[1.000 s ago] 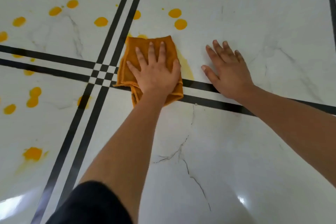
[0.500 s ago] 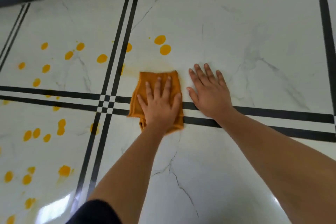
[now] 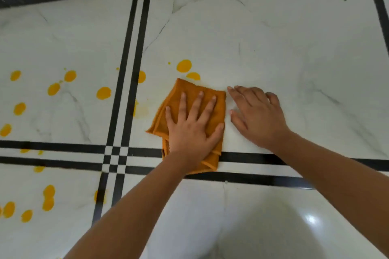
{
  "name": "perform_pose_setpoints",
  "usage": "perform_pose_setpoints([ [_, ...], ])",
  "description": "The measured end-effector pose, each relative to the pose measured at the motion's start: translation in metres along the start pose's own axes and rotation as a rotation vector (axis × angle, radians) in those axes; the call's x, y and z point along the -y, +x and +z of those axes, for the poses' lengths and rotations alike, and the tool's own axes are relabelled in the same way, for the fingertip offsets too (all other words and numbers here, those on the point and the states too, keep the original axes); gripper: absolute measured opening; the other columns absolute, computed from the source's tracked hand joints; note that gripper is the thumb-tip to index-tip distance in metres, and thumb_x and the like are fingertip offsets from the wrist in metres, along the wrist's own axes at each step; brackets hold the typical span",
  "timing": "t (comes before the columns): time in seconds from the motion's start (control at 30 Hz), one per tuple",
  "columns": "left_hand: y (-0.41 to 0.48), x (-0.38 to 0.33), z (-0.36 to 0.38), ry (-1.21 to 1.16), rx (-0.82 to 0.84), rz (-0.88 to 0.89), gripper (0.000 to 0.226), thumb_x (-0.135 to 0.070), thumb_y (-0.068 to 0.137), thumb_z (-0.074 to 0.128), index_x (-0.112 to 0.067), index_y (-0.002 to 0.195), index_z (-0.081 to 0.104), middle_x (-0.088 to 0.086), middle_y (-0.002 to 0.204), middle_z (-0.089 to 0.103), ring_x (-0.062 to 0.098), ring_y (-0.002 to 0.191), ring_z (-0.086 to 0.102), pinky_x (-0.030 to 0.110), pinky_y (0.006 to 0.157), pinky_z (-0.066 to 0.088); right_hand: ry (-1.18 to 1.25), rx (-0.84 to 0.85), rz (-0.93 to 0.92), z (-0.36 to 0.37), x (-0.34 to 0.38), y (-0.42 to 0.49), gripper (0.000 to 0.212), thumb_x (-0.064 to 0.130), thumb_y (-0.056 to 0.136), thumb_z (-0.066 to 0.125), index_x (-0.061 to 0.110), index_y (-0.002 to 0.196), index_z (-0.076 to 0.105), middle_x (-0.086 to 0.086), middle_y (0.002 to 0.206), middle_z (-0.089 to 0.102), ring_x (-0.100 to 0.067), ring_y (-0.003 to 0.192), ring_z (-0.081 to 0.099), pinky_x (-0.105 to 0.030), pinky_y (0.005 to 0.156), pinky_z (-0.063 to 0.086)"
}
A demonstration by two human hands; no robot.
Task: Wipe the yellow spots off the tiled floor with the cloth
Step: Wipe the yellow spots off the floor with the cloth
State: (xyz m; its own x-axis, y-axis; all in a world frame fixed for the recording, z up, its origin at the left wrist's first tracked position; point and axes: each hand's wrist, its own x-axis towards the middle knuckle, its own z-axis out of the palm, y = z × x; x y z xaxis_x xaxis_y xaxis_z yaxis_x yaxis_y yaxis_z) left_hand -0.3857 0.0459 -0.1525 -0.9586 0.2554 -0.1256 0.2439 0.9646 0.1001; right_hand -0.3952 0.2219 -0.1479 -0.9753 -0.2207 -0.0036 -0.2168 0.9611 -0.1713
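Pressing the cloth (image 3: pixel 179 88) flat on the tiled floor (image 3: pixel 273 38), the left hand (image 3: pixel 189 130) spreads its fingers; the right hand (image 3: pixel 259 118) lies flat at the cloth's 3 o'clock, yellow spots (image 3: pixel 184 66) at 12 and 9.

floor (image 3: pixel 263 33): white marble, black stripes | spots (image 3: pixel 184 66): yellow | cloth (image 3: pixel 189 94): orange

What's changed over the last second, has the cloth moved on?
The left hand pushed the cloth away from the person; its far corner now reaches the nearer of two yellow spots. Unchanged: left hand flat on the cloth, right hand flat on the floor beside it, spots further left untouched.
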Motion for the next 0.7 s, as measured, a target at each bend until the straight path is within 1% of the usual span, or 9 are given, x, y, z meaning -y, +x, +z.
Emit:
perform_pose_setpoints([
  [0.1,0.044,0.028,-0.007,0.007,0.015,0.089,0.064,-0.068,0.085,0.015,-0.047,0.144,0.000,-0.009,0.157,0.003,0.025,0.144,-0.008,0.059,0.111,-0.004,0.051,-0.022,0.064,0.004,0.002,0.024,0.058,0.043,0.089,0.029,0.014,0.137,0.044,-0.009,0.138,0.051,-0.030,0.127,0.047,-0.046,0.099,0.037],
  [0.2,0.108,0.047,-0.015,-0.079,-0.004,-0.137,0.066,-0.069,0.086,0.016,-0.044,0.145,-0.002,-0.006,0.158,-0.001,0.028,0.143,-0.011,0.060,0.109,-0.007,0.074,0.020,0.167,0.009,0.009,0.036,0.068,0.051,0.089,0.012,0.020,0.148,0.021,-0.001,0.155,0.023,-0.022,0.144,0.018,-0.042,0.114,0.014],
  [0.27,0.126,0.048,-0.016,-0.114,-0.025,-0.228,0.067,-0.067,0.087,0.017,-0.041,0.146,-0.001,-0.004,0.158,0.000,0.030,0.143,-0.009,0.061,0.109,-0.006,0.046,0.037,0.193,0.014,0.010,0.037,0.069,0.053,0.088,0.007,0.022,0.149,0.013,0.003,0.157,0.015,-0.018,0.145,0.009,-0.038,0.115,0.004],
  [0.33,0.115,0.047,-0.015,-0.032,-0.035,-0.065,0.064,-0.065,0.088,0.018,-0.041,0.146,0.002,-0.004,0.157,0.006,0.031,0.143,-0.005,0.061,0.108,-0.005,0.034,0.017,0.207,0.015,0.012,0.036,0.067,0.053,0.089,0.010,0.022,0.149,0.017,0.004,0.156,0.017,-0.017,0.145,0.011,-0.037,0.114,0.005],
  [0.43,0.085,0.054,-0.013,0.038,-0.067,0.409,0.061,-0.063,0.086,0.023,-0.043,0.144,0.017,-0.004,0.154,0.024,0.031,0.143,0.010,0.062,0.108,0.006,-0.005,0.053,0.232,0.014,0.015,0.035,0.064,0.052,0.091,0.015,0.021,0.148,0.021,0.005,0.155,0.021,-0.014,0.143,0.012,-0.037,0.114,0.005],
  [0.5,0.100,0.067,-0.017,0.021,-0.014,0.490,0.060,-0.063,0.086,0.022,-0.045,0.143,0.019,-0.006,0.153,0.025,0.029,0.143,0.011,0.061,0.108,0.007,-0.016,0.084,0.255,0.010,0.017,0.034,0.064,0.051,0.092,0.016,0.020,0.148,0.020,0.004,0.155,0.022,-0.012,0.142,0.010,-0.035,0.114,0.004],
  [0.53,0.112,0.071,-0.020,0.006,0.003,0.416,0.060,-0.063,0.086,0.021,-0.046,0.143,0.016,-0.007,0.155,0.021,0.028,0.144,0.007,0.060,0.109,0.004,-0.018,0.100,0.261,0.008,0.019,0.033,0.063,0.051,0.092,0.017,0.021,0.148,0.019,0.004,0.155,0.022,-0.012,0.142,0.009,-0.034,0.114,0.002],
  [0.63,0.147,0.070,-0.030,-0.096,0.018,-0.010,0.062,-0.062,0.089,0.019,-0.040,0.146,0.007,-0.003,0.157,0.008,0.031,0.143,-0.006,0.061,0.109,-0.005,-0.031,0.119,0.277,0.007,0.020,0.034,0.063,0.051,0.093,0.016,0.021,0.148,0.017,0.005,0.155,0.018,-0.014,0.144,0.011,-0.033,0.114,0.001],
  [0.7,0.143,0.056,-0.029,-0.101,0.017,-0.079,0.066,-0.063,0.088,0.020,-0.036,0.147,0.006,-0.001,0.157,0.007,0.035,0.142,-0.008,0.061,0.107,-0.009,-0.019,0.126,0.282,0.009,0.019,0.035,0.064,0.053,0.093,0.014,0.021,0.148,0.018,0.005,0.155,0.019,-0.015,0.143,0.013,-0.033,0.114,0.002],
])
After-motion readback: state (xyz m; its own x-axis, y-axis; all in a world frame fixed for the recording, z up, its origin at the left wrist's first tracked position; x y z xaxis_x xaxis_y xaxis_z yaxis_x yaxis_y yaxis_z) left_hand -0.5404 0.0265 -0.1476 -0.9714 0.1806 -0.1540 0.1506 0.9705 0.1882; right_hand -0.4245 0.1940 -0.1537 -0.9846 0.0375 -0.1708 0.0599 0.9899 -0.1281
